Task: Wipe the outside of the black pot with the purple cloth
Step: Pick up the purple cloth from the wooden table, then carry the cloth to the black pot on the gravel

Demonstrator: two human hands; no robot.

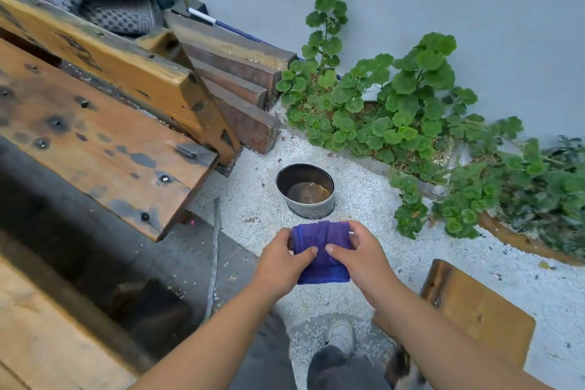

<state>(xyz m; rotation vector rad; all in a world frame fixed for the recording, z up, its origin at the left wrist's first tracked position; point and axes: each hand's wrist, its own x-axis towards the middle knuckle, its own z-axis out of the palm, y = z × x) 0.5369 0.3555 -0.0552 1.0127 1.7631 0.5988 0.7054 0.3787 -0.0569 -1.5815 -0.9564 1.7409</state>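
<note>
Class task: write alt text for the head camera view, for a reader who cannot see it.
Both hands, left hand and right hand, grip a folded purple cloth above white gravel. A black pot sits on the gravel just beyond, untouched, beside green plants and a wooden bench.

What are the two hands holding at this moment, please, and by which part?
Both hold the purple cloth, folded: the left hand grips its left side, the right hand its right side. The pot stands untouched on the gravel.

Bare forearms, dark grey trousers, a pale grey shoe.
</note>
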